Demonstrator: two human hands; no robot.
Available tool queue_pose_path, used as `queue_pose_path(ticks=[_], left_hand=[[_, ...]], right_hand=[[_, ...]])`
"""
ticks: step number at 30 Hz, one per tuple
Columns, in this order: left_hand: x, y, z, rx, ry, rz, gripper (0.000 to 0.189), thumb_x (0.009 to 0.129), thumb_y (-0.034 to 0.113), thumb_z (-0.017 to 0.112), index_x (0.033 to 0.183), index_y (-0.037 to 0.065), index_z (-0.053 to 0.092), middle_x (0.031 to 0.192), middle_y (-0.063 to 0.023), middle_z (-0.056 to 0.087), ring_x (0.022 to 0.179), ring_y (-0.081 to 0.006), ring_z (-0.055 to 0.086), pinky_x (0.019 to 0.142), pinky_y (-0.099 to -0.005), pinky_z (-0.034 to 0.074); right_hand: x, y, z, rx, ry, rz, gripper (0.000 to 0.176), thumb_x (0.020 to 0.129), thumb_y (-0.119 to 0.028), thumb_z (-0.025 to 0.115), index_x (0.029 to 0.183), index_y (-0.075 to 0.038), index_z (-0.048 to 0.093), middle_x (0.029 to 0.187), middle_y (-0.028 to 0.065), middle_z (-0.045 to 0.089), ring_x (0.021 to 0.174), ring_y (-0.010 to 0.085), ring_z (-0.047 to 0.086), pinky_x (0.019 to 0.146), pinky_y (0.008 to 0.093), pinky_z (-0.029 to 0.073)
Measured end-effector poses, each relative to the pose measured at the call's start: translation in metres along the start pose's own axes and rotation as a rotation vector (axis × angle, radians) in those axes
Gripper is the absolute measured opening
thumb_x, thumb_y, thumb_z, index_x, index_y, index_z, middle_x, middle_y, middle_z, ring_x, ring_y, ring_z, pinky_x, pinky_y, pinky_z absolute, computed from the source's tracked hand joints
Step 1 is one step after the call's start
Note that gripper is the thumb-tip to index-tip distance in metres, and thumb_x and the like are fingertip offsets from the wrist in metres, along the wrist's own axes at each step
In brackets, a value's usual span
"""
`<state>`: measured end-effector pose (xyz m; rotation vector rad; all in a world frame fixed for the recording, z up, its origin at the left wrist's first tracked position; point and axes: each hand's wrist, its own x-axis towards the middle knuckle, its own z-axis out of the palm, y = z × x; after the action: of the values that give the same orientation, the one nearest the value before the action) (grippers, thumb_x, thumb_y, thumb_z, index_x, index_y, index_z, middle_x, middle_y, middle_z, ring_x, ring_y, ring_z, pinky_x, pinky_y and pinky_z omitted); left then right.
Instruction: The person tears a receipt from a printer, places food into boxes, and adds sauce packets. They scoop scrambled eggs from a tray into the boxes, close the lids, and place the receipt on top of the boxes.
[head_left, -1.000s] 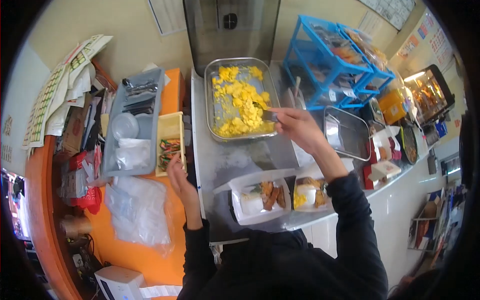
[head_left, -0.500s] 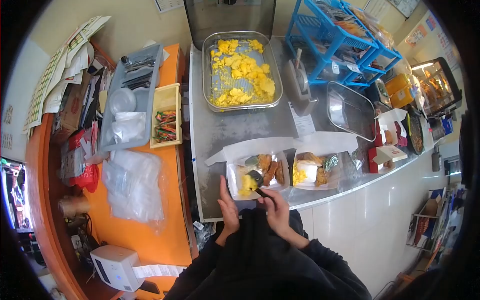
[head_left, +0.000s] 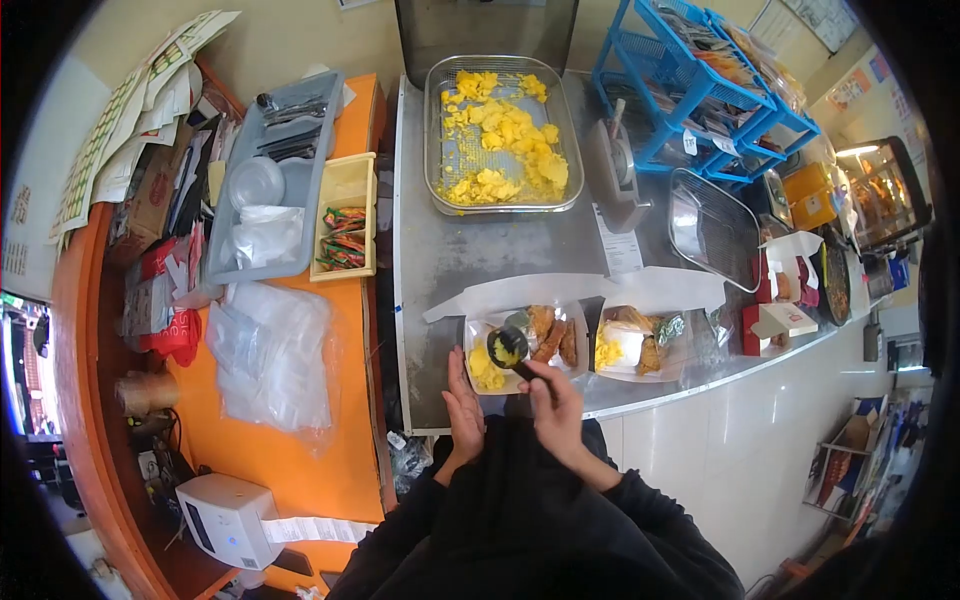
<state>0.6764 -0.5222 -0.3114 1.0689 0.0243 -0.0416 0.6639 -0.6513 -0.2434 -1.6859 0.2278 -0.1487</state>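
Note:
My right hand (head_left: 556,405) grips a black spoon (head_left: 508,349) whose bowl hangs over the left white meal box (head_left: 520,347), with bits of yellow egg on it. That box holds rice, fried pieces and a heap of scrambled egg at its near left corner. My left hand (head_left: 462,406) rests flat, fingers together, against the near left edge of that box. A second open meal box (head_left: 640,345) with similar food stands just to the right. A steel tray of scrambled egg (head_left: 500,135) lies at the back of the steel counter (head_left: 430,260).
Left of the counter, an orange table (head_left: 300,460) carries clear plastic bags (head_left: 270,360), a grey tray of utensils (head_left: 265,200), a yellow bin of sauce packets (head_left: 345,225) and a white printer (head_left: 232,520). A tape dispenser (head_left: 615,170), blue rack (head_left: 700,90) and empty steel tray (head_left: 715,230) stand right.
My right hand came back from the egg tray with the spoon to the left meal box, and egg now lies in it. My left hand moved from the sauce bin to the box's edge.

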Motion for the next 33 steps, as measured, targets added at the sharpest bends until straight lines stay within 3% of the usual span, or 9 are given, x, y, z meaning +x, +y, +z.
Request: queue_pose_path(ticks=[4, 8, 10, 15, 17, 21, 25, 28, 33], left_hand=[[0.003, 0.006, -0.005, 0.079, 0.098, 0.017, 0.074, 0.099, 0.057, 0.015, 0.149, 0.003, 0.013, 0.157, -0.0145, 0.011, 0.145, -0.0264, 0.01, 0.116, -0.0415, 0.003], [0.022, 0.019, -0.016, 0.305, 0.238, 0.17, 0.07, 0.099, 0.055, 0.02, 0.147, 0.005, 0.02, 0.152, -0.0142, 0.023, 0.142, -0.0267, 0.018, 0.115, -0.0444, 0.008], [0.038, 0.038, -0.016, 0.476, 0.231, 0.251, 0.062, 0.101, 0.045, 0.021, 0.144, 0.0, 0.027, 0.145, -0.0161, 0.03, 0.14, -0.0268, 0.022, 0.115, -0.0405, 0.015], [0.094, 0.1, 0.002, 0.791, -0.049, 0.325, 0.055, 0.101, 0.037, 0.023, 0.133, -0.001, 0.046, 0.134, -0.017, 0.046, 0.131, -0.0285, 0.038, 0.112, -0.0386, 0.022], [0.116, 0.106, 0.008, 0.575, -0.194, 0.114, 0.052, 0.101, 0.037, 0.026, 0.127, 0.0, 0.051, 0.128, -0.018, 0.052, 0.124, -0.0298, 0.045, 0.109, -0.0386, 0.025], [0.121, 0.119, -0.008, 0.69, -0.676, -0.003, 0.04, 0.096, 0.034, 0.045, 0.121, 0.004, 0.057, 0.125, -0.0166, 0.057, 0.117, -0.0318, 0.052, 0.104, -0.0415, 0.031], [0.068, 0.111, 0.007, 1.279, -0.44, 0.326, 0.049, 0.077, 0.027, 0.071, 0.123, 0.014, 0.058, 0.129, -0.0098, 0.056, 0.122, -0.0295, 0.048, 0.103, -0.045, 0.03], [0.062, 0.086, -0.006, 1.394, -0.344, 0.454, 0.048, 0.08, 0.03, 0.067, 0.123, 0.012, 0.057, 0.13, -0.0104, 0.055, 0.124, -0.0289, 0.047, 0.105, -0.0455, 0.028], [0.055, 0.119, -0.003, 1.312, -0.32, 0.311, 0.043, 0.087, 0.03, 0.057, 0.124, 0.008, 0.056, 0.131, -0.0133, 0.054, 0.125, -0.0301, 0.046, 0.106, -0.0479, 0.023]], right_hand=[[0.04, -0.069, -0.038, 0.584, -0.118, 0.512, 0.028, 0.096, -0.007, 0.052, 0.123, 0.001, 0.057, 0.098, 0.0064, 0.065, 0.083, 0.0129, 0.065, 0.081, 0.0262, 0.053], [0.113, -0.129, -0.07, 0.73, -0.225, 0.451, 0.034, 0.096, -0.007, 0.053, 0.127, 0.005, 0.052, 0.101, 0.0117, 0.064, 0.086, 0.0135, 0.064, 0.083, 0.0248, 0.054], [0.168, -0.129, -0.062, 0.651, -0.184, 0.31, 0.034, 0.095, -0.007, 0.053, 0.126, 0.008, 0.052, 0.095, 0.0115, 0.065, 0.085, 0.0142, 0.064, 0.078, 0.0252, 0.054], [0.299, -0.036, -0.041, -0.378, -0.394, -0.108, 0.032, 0.095, -0.018, 0.056, 0.122, -0.001, 0.06, 0.099, 0.0117, 0.067, 0.091, 0.0205, 0.063, 0.081, 0.0293, 0.048], [0.314, -0.011, -0.034, -0.661, -0.445, -0.308, 0.033, 0.095, -0.024, 0.056, 0.12, -0.003, 0.061, 0.098, 0.0148, 0.067, 0.092, 0.0252, 0.063, 0.083, 0.0338, 0.048], [0.252, -0.076, -0.049, -0.775, -0.53, -0.339, 0.04, 0.089, -0.038, 0.062, 0.109, -0.003, 0.066, 0.098, 0.017, 0.064, 0.093, 0.0355, 0.061, 0.084, 0.0422, 0.048], [0.16, -0.095, -0.095, -0.87, -0.724, -0.487, 0.04, 0.085, -0.042, 0.064, 0.104, -0.007, 0.068, 0.106, 0.0159, 0.062, 0.103, 0.0331, 0.057, 0.088, 0.0423, 0.045], [0.124, -0.079, -0.092, -0.981, -0.629, -0.571, 0.037, 0.085, -0.04, 0.062, 0.104, -0.009, 0.069, 0.097, 0.0114, 0.065, 0.094, 0.0293, 0.061, 0.08, 0.0389, 0.05], [0.11, -0.069, -0.069, -0.88, -0.612, -0.547, 0.03, 0.088, -0.037, 0.059, 0.105, -0.014, 0.069, 0.095, 0.0068, 0.066, 0.09, 0.0271, 0.063, 0.073, 0.0374, 0.052]])
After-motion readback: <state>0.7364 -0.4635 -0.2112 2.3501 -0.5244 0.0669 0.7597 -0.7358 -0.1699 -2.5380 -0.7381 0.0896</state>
